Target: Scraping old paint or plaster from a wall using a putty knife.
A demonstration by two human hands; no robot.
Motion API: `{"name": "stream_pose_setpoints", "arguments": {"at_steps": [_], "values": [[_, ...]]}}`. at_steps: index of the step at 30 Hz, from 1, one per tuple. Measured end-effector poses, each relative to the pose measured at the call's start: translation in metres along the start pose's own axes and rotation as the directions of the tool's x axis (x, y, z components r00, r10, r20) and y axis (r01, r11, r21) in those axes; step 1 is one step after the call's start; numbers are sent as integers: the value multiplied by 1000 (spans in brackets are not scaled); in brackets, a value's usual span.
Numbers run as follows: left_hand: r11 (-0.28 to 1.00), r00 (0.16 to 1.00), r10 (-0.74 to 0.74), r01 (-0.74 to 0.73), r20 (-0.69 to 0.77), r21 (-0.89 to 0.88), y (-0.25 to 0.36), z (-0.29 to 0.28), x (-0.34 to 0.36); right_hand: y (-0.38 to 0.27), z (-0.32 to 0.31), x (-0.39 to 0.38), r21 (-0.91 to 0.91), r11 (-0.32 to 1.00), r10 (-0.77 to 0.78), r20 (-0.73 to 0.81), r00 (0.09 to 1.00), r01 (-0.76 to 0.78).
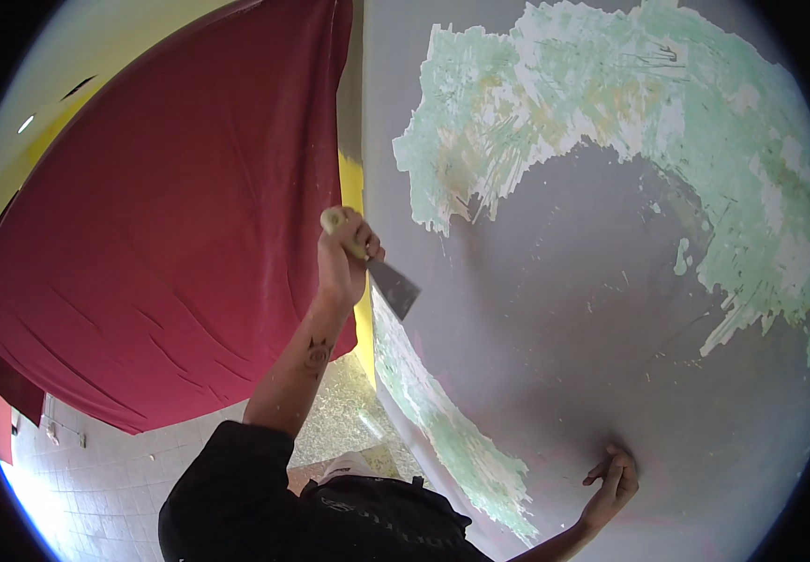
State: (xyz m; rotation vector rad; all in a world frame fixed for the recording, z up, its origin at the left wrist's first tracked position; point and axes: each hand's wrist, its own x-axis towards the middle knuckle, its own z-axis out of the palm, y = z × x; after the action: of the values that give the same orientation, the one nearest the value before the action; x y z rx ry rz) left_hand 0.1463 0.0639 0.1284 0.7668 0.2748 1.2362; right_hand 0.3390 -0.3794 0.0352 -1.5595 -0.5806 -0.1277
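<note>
Nearest the camera: the person's dark sleeves and torso at the lower edge, below the wall [555,309], which serves as the landmark throughout.

Right hand [614,480]: placed low against the wall, fingers loosely curled with the fingertips touching the grey painted surface. It holds nothing.

Left hand [344,258]: raised at the wall's left edge, fist closed around the pale handle of a scraper [381,272]. The forearm below it carries a small dark tattoo. The scraper's flat metal blade points down and to the right, lying on or just off the grey paint near the wall's left edge; whether it makes contact cannot be told.

Wall condition: grey paint covers the central area. A broad stripped band [611,103] arcs across the upper part and down the right side, showing pale green and white beneath, with scrape marks. A second stripped strip [442,421] runs along the wall's lower left edge, below the scraper.

Left of the wall: a large red cloth [161,234] hangs in folds, with a yellow surface [352,183] visible between cloth and wall. Beneath the cloth lies a white tiled floor [105,478].
</note>
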Motion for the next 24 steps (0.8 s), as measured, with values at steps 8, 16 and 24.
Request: {"name": "stream_pose_setpoints", "arguments": {"at_steps": [8, 16, 24], "values": [[988, 977, -56, 84, 204, -130, 39, 57, 72, 1, -3, 0, 2, 1000, 16, 6, 1000, -16], [893, 908, 280, -126, 312, -432, 94, 64, 152, -6, -4, 3, 11, 999, 49, 3, 999, -49], [940, 950, 85, 24, 299, -342, 31, 92, 164, 4, -11, 0, -28, 995, 98, 11, 995, -97]]}}
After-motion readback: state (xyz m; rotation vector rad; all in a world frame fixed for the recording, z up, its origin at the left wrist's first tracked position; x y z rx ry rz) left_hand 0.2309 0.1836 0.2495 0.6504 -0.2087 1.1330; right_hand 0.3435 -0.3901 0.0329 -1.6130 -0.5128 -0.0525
